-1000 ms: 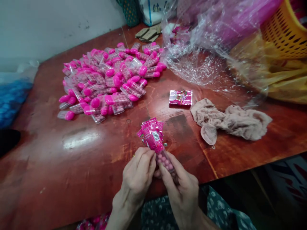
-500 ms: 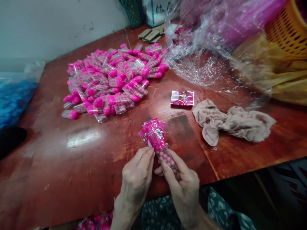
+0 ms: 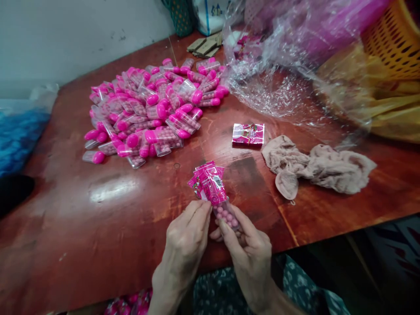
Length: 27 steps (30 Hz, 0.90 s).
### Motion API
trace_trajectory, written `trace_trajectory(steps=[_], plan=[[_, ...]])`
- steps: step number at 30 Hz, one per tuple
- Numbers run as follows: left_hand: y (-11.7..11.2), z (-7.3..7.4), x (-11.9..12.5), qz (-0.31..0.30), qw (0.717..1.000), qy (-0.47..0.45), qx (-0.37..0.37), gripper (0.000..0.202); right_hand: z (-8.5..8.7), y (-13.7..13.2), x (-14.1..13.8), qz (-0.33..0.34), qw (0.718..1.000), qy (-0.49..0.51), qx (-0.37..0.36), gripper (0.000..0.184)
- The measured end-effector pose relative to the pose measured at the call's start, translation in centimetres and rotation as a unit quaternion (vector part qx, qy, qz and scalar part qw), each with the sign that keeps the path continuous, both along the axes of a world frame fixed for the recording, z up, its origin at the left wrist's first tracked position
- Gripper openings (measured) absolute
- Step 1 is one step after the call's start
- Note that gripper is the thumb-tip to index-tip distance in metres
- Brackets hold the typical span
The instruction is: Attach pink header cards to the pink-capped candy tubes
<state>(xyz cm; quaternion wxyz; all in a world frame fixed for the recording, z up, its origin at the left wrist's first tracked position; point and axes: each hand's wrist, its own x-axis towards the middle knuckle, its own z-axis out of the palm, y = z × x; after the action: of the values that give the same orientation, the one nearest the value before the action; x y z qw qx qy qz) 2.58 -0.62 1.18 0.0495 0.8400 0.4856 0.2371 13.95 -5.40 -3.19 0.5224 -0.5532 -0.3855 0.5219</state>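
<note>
right now, on my remote feed: both hands work at the near edge of the red-brown table (image 3: 98, 227), at 6 o'clock in frame. the left hand (image 3: 187, 245) is closed, thumb & fingers pinching the lower end of a bunch of pink printed wrappers (image 3: 210, 181) that fan up toward 12. the right hand (image 3: 249, 253) grips a clear tube (image 3: 227, 217) filled w/ pink beads, fingertips closed round it. the tube tilts toward 11 and its top end meets the wrappers. approx. 10 o'clock from the hands, well apart, lies a heap of pink-capped tubes (image 3: 154, 109). a single flat pink packet (image 3: 248, 134) sits at 1 o'clock, w/ a crumpled beige cloth (image 3: 318, 168) just beside it at 2. crinkled clear plastic (image 3: 278, 65) spreads over the far side at 1, and an orange basket (image 3: 393, 43) fills the top right corner. i can't tell if the held tube is capped.
</note>
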Motion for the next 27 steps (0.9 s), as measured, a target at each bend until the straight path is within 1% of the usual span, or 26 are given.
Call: trace_trajectory(steps=[3,6,11,18,23,27], plan=[[-0.1,0.3,0.0,0.009,1.0,0.0,-0.01,0.015,0.0,0.0,0.0,0.002,1.0,-0.001,0.003,0.036],[-0.3,0.5,0.2,0.024,0.999,-0.003,-0.039,0.017,0.2,0.1,0.0,0.003,1.0,-0.003,0.003,0.035],[-0.2,0.4,0.5,0.045,0.997,0.0,-0.057,0.011,0.4,0.3,0.1,0.001,1.0,0.008,-0.003,0.034],[0.0,0.2,0.6,0.067,0.992,-0.002,-0.105,0.013,0.4,0.3,0.1,-0.003,1.0,0.027,-0.015,0.033],[0.2,-0.3,0.7,0.072,0.991,-0.035,-0.11,0.012,0.4,0.4,0.0,-0.012,0.999,0.032,-0.023,0.032],[0.0,-0.6,0.9,0.081,0.992,-0.034,-0.09,0.011,0.5,0.3,0.0,-0.021,0.999,0.012,-0.022,0.031]])
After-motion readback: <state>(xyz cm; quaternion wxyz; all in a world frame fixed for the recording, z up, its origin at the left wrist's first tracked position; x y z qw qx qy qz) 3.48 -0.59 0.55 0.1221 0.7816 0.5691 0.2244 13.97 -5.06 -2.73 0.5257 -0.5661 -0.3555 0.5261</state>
